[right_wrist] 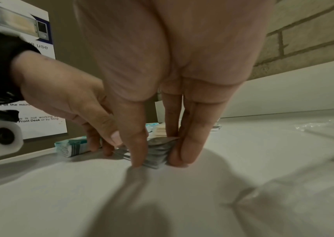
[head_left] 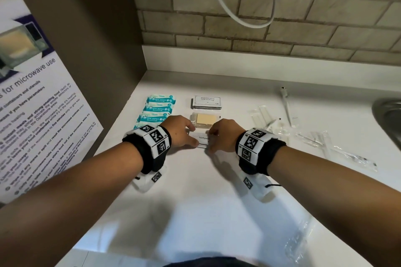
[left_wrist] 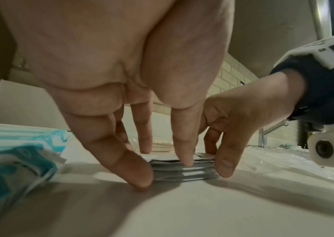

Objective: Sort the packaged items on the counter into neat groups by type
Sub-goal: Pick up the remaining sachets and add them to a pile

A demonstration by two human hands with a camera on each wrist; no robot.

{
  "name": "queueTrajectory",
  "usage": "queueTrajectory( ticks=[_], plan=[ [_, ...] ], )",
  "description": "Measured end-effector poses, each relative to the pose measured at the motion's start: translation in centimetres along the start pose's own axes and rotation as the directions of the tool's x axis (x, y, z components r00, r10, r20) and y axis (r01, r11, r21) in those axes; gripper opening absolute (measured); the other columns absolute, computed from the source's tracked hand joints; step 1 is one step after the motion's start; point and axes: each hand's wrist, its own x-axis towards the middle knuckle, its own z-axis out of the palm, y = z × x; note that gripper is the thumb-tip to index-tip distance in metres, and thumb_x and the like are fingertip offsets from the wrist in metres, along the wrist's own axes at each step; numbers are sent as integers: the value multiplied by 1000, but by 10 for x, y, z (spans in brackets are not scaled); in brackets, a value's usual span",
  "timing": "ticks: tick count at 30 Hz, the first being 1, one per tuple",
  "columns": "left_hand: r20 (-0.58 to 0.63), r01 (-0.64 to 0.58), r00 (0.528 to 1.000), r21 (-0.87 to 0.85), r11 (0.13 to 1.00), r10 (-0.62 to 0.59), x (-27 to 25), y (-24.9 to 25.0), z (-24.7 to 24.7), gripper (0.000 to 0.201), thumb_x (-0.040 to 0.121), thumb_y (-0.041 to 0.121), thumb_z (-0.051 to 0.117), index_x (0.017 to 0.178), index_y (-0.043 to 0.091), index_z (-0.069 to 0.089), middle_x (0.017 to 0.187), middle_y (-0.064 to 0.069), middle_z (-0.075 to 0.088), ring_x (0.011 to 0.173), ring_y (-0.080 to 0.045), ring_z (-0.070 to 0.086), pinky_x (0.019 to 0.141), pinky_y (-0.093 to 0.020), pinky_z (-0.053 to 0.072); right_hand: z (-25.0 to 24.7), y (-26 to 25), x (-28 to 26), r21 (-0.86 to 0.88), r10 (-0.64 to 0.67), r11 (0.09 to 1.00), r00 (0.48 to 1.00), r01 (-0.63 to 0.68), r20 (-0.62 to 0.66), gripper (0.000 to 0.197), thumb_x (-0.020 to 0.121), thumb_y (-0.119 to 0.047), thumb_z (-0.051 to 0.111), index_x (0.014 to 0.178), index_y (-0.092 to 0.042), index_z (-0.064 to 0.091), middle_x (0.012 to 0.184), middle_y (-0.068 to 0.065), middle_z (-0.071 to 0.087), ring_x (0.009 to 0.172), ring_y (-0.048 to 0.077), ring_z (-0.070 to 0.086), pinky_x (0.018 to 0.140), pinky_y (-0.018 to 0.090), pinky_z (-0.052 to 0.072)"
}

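Both hands squaring up the toothpaste sachets [head_left: 203,140] on the surface!
Left hand [head_left: 180,131] and right hand [head_left: 223,136] pinch the stack's ends just in front of the soap; thin, light, probably slippery, so grip the edges.

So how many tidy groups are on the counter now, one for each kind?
Teal-and-white mini wipes packets: 1 group
Black-bordered white shampoo sachets: 1 group
Clear-wrapped yellowish soap: 1 group
Grey-edged white toothpaste sachets: 1 group
Total: 4 groups; the clear-wrapped items on the right lie scattered.
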Motion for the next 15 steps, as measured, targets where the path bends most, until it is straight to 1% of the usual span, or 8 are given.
queueTrajectory(
  ticks=[2,3,4,7,9,11,13,15],
  plan=[
    [5,-1,1000,4,1000,1,0,1,-2,52,71,40,83,118,23,68,112,2,67,93,-12,55,83,-20,40,0,1,1,-4,1,1000,1000,-1,1,40,69,-30,80,103,-12,73,96,4,69,85,21,61,70,25,48],
    [6,-1,1000,-2,1000,1,0,1,-3,50,71,39,84,116,22,69,109,2,68,91,-12,56,82,-21,41,1,1,2,-4,0,1000,1000,0,-1,37,69,-29,81,101,-12,73,91,3,68,82,20,59,67,23,44],
    [10,1,1000,-15,1000,0,1,0,-3,49,70,37,85,114,21,70,108,1,69,90,-13,58,83,-22,44,1,2,2,-4,-2,1000,1000,2,-3,37,69,-28,81,101,-13,73,92,3,67,83,21,59,67,23,43],
    [9,6,1000,-68,998,-5,1,-1,-2,48,68,28,87,112,18,70,109,-2,69,92,-17,63,90,-27,52,2,3,4,-19,-20,1000,1000,20,-7,44,70,-25,81,111,-13,70,106,5,69,96,23,63,73,23,44],
    [6,6,1000,-67,998,-6,2,-2,-1,50,68,27,87,114,18,70,106,-2,69,94,-18,64,91,-26,51,3,3,5,-38,-30,999,999,30,-11,46,70,-28,80,112,-13,70,108,6,69,96,23,63,72,23,43],
    [13,4,1000,-63,998,-4,3,-2,0,50,70,27,86,116,17,70,99,0,68,95,-19,66,92,-28,52,3,3,6,-57,-39,998,999,38,-13,45,70,-31,80,110,-13,70,106,7,70,91,22,62,71,23,43],
    [20,8,1000,-75,997,-6,4,-2,0,52,70,26,86,118,16,69,97,-1,68,95,-20,67,91,-30,54,3,2,6,-69,-38,997,999,38,-10,45,70,-31,80,109,-13,70,106,7,70,89,22,61,70,24,44],
    [14,5,1000,-66,998,-4,5,-2,1,52,71,26,86,119,16,69,96,1,67,89,-17,65,83,-24,52,2,2,5,-78,-44,996,999,43,-9,45,70,-32,80,109,-12,70,106,7,70,94,23,63,72,25,46]
  ],
)
